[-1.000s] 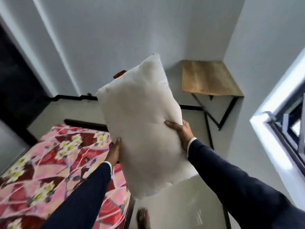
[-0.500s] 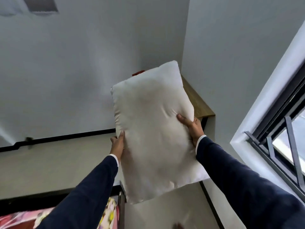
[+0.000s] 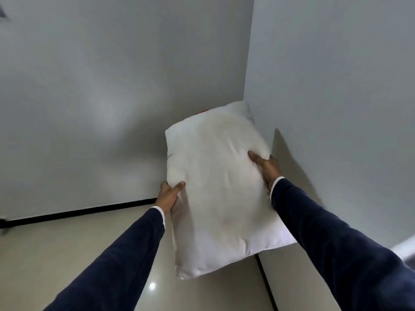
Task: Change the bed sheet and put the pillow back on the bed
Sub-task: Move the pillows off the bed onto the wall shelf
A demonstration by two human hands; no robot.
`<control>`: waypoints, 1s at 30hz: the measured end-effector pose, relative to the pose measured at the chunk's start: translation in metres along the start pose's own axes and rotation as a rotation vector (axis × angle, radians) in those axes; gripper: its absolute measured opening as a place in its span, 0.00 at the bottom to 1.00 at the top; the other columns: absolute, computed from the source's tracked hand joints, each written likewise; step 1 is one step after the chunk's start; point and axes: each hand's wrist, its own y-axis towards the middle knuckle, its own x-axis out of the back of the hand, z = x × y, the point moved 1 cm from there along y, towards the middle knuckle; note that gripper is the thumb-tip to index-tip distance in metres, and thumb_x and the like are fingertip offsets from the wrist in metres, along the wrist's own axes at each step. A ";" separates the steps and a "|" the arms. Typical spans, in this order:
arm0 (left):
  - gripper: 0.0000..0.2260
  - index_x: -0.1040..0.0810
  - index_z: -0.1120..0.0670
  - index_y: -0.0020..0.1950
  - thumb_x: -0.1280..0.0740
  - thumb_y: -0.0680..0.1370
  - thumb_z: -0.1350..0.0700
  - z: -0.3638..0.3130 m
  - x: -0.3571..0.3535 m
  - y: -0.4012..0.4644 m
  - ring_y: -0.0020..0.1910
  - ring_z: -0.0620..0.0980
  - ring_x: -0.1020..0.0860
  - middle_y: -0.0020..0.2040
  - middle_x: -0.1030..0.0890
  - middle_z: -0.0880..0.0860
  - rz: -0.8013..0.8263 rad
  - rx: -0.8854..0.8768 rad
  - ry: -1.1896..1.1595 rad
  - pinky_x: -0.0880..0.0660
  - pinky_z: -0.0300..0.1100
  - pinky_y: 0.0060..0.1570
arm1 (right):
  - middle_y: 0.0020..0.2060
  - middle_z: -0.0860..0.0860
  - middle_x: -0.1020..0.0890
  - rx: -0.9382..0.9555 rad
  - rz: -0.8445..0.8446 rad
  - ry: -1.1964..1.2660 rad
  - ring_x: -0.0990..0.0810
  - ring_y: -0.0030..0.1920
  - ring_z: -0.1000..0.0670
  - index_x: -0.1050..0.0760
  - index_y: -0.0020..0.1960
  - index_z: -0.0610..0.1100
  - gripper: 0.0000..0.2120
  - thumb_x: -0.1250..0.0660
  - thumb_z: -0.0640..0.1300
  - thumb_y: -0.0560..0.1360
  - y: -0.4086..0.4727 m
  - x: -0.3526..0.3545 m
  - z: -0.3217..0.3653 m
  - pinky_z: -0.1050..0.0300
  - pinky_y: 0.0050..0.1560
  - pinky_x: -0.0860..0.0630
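Near wall corner: both hands grip plain white pillow (image 3: pixel 220 189).

can't see most of either hand from here. left hand (image 3: pixel 168 196): only the thumb and part of the back show, its fingers are behind the pillow (image 3: pixel 221 189). right hand (image 3: pixel 267 168): same, fingers tucked behind the far side. a small red thing (image 3: pixel 201 112) pokes out over the pillow's top edge, too little visible to say what it is. both sleeves are cut off by the bottom edge. whole frame is motion-blurred. pale blurred shape (image 3: pixel 404 249) at the right edge, can't identify.
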 end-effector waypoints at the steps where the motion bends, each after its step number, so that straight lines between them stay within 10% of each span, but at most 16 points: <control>1: 0.24 0.35 0.58 0.70 0.30 0.79 0.51 -0.008 -0.008 0.014 0.49 0.51 0.22 0.60 0.23 0.56 0.003 -0.004 0.002 0.25 0.45 0.44 | 0.52 0.51 0.13 0.000 -0.015 -0.013 0.14 0.48 0.49 0.21 0.62 0.46 0.23 0.22 0.51 0.70 0.020 -0.001 0.003 0.55 0.51 0.19; 4: 0.25 0.36 0.58 0.71 0.29 0.79 0.55 -0.037 -0.029 0.074 0.50 0.52 0.23 0.60 0.24 0.54 0.013 -0.027 0.007 0.25 0.44 0.43 | 0.54 0.50 0.17 0.037 -0.120 -0.174 0.17 0.51 0.47 0.25 0.62 0.46 0.22 0.26 0.56 0.74 0.096 -0.005 0.016 0.56 0.52 0.25; 9: 0.41 0.43 0.51 0.80 0.24 0.72 0.53 -0.056 -0.051 0.179 0.72 0.55 0.30 0.76 0.32 0.53 0.116 -0.189 0.340 0.31 0.52 0.71 | 0.68 0.43 0.28 0.109 -0.249 -0.876 0.28 0.68 0.39 0.35 0.73 0.44 0.30 0.35 0.59 0.78 0.190 0.000 0.015 0.44 0.66 0.31; 14: 0.37 0.50 0.46 0.82 0.32 0.79 0.49 -0.030 -0.076 0.250 0.80 0.54 0.43 0.82 0.47 0.52 0.308 -0.155 0.807 0.43 0.50 0.77 | 0.81 0.52 0.53 0.014 0.300 -1.449 0.53 0.81 0.43 0.52 0.80 0.62 0.39 0.45 0.74 0.74 0.193 -0.023 -0.067 0.38 0.77 0.50; 23: 0.30 0.48 0.51 0.82 0.38 0.83 0.52 -0.037 -0.089 0.296 0.81 0.53 0.48 0.83 0.50 0.54 0.355 -0.229 0.882 0.47 0.49 0.78 | 0.80 0.53 0.64 -0.150 0.172 -1.417 0.65 0.80 0.44 0.59 0.80 0.64 0.37 0.51 0.74 0.76 0.227 -0.047 -0.100 0.30 0.75 0.62; 30: 0.29 0.49 0.50 0.81 0.42 0.83 0.49 -0.035 -0.047 0.217 0.79 0.57 0.41 0.82 0.46 0.53 0.085 -0.333 1.196 0.43 0.59 0.75 | 0.82 0.50 0.56 0.307 0.393 -1.577 0.59 0.81 0.46 0.55 0.82 0.53 0.38 0.52 0.71 0.78 0.208 -0.089 -0.069 0.35 0.77 0.59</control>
